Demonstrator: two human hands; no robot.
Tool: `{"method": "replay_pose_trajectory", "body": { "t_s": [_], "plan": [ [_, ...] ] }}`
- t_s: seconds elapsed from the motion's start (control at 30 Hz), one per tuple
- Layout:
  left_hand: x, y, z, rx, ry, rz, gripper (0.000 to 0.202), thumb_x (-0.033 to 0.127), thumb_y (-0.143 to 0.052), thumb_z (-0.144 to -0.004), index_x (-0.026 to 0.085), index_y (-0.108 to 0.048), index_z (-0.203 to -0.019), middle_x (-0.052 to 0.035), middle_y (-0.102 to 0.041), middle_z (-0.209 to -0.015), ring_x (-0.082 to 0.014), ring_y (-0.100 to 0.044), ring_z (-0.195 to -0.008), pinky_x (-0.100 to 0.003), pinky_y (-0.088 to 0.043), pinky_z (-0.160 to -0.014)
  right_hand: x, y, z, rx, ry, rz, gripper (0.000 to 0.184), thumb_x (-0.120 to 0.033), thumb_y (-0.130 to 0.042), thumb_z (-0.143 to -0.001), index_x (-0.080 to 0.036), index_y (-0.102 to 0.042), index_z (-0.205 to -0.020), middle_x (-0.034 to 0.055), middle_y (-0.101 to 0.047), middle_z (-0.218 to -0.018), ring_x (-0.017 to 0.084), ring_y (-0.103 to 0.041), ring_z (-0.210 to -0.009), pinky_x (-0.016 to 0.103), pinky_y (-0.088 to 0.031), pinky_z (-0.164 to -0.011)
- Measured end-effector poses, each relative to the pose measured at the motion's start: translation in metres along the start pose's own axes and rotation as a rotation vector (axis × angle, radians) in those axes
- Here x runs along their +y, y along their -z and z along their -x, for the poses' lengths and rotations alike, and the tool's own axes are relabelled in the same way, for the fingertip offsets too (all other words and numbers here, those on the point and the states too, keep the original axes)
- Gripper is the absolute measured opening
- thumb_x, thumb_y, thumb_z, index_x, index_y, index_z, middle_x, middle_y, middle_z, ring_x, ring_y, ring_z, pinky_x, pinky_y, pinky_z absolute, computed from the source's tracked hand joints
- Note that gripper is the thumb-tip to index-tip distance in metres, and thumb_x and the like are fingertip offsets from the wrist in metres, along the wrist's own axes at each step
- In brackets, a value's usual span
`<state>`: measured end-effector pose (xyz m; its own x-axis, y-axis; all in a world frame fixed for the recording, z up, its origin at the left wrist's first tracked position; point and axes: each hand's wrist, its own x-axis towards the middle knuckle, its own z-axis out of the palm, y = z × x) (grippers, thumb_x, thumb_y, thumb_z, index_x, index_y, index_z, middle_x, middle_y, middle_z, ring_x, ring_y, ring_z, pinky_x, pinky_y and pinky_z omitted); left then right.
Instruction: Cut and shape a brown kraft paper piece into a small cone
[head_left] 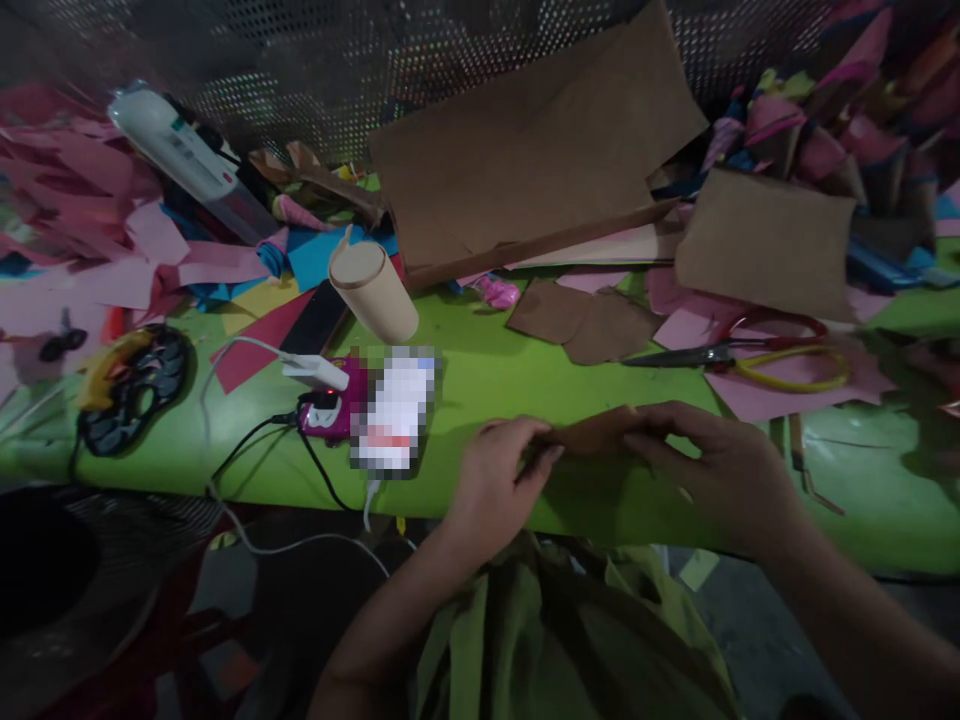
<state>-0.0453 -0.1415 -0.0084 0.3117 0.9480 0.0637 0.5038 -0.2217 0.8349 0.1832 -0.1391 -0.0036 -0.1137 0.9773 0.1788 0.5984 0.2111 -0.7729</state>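
Observation:
Between my hands, above the front of the green table (480, 370), a small brown paper piece (596, 432) is stretched sideways. My left hand (495, 480) pinches its left end between thumb and fingers. Its right end is pinched by my right hand (712, 470). Just behind the right hand lie scissors (787, 355) with red and yellow handles, on pink paper (750, 393). Two or more brown paper cut-outs (585, 320) rest flat beyond the held piece, beside the scissors' blades.
A phone (396, 410) with a pixelated screen leans by a magenta power socket (330, 405) with cables. Behind stands a beige paper roll (375, 290). Large brown sheets (525, 160) lie at the back. A tape dispenser (135, 390) is at left, with pink scraps (82, 180) heaped beyond.

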Motion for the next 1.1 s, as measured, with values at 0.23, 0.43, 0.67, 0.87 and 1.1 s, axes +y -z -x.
{"method": "replay_pose_trajectory", "body": {
  "t_s": [0.23,0.43,0.67,0.87,1.1],
  "plan": [
    [0.002,-0.008,-0.013,0.091,0.173,0.205,0.045,0.022,-0.058,-0.095,0.023,-0.052,-0.139,-0.0012,-0.071,-0.088,-0.0178,-0.069,-0.081,-0.028,-0.054,-0.072,0.004,-0.01,0.0,-0.009,-0.221,-0.2,0.041,-0.05,-0.07,-0.084,-0.023,-0.066,-0.114,-0.0013,-0.069,-0.065,0.021,-0.068,-0.06,0.032,-0.054,-0.054],
    [0.004,-0.006,-0.012,0.059,0.159,0.055,0.044,0.019,-0.06,-0.092,0.025,-0.058,-0.136,-0.0011,-0.072,-0.089,-0.0182,-0.068,-0.077,-0.03,-0.053,-0.072,0.007,-0.011,-0.003,0.049,-0.153,-0.175,0.041,-0.038,-0.068,-0.086,-0.025,-0.063,-0.124,-0.0005,-0.07,-0.072,0.02,-0.07,-0.068,0.033,-0.057,-0.062],
    [0.004,0.002,-0.013,0.001,0.098,0.088,0.063,0.026,-0.069,-0.09,0.025,-0.048,-0.149,-0.0001,-0.071,-0.09,-0.0175,-0.068,-0.081,-0.028,-0.053,-0.072,0.012,0.001,-0.011,0.08,-0.103,-0.211,0.032,-0.032,-0.069,-0.085,-0.025,-0.068,-0.117,0.0029,-0.073,-0.087,0.021,-0.073,-0.082,0.032,-0.059,-0.068],
    [0.002,-0.006,-0.01,0.221,-0.193,-0.08,0.013,0.01,-0.066,-0.086,0.021,-0.071,-0.092,-0.0045,-0.071,-0.094,-0.0193,-0.065,-0.09,-0.032,-0.052,-0.079,0.008,0.004,-0.012,0.104,0.078,-0.093,0.017,-0.019,-0.061,-0.085,-0.028,-0.075,-0.09,0.002,-0.078,-0.097,0.022,-0.073,-0.094,0.04,-0.059,-0.086],
    [-0.006,-0.011,0.009,0.058,-0.389,-0.472,0.019,0.022,-0.067,-0.093,0.022,-0.069,-0.112,-0.0069,-0.071,-0.12,-0.0251,-0.06,-0.117,-0.044,-0.046,-0.103,0.025,-0.001,-0.02,0.002,0.221,0.143,0.028,-0.021,-0.053,-0.095,-0.03,-0.079,-0.098,0.0045,-0.073,-0.131,0.028,-0.067,-0.121,0.051,-0.054,-0.102]
  ]
}}
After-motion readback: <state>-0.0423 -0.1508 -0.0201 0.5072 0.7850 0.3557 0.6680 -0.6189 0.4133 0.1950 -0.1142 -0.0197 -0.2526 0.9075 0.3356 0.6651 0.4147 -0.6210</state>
